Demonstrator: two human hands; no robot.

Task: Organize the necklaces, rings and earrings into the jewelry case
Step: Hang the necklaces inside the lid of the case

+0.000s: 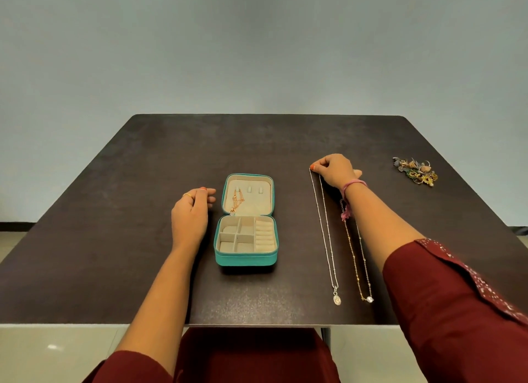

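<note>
A teal jewelry case (pixel 245 259) lies open mid-table, its beige lid flat behind the tray of compartments. A rose-gold necklace (pixel 236 200) hangs from the left hook in the lid. To the right a silver necklace (pixel 325 234) with an oval pendant lies stretched out, and my right hand (pixel 334 170) pinches its far end with fingertips. A gold necklace (pixel 355 262) with a clear stone lies beside it, its far part hidden under my right wrist. My left hand (pixel 191 211) rests loosely curled on the table just left of the case, holding nothing.
A heap of rings and earrings (pixel 415 171) sits at the far right of the dark table (pixel 114 240). The table's near edge runs just in front of my lap. A plain wall stands behind the far edge.
</note>
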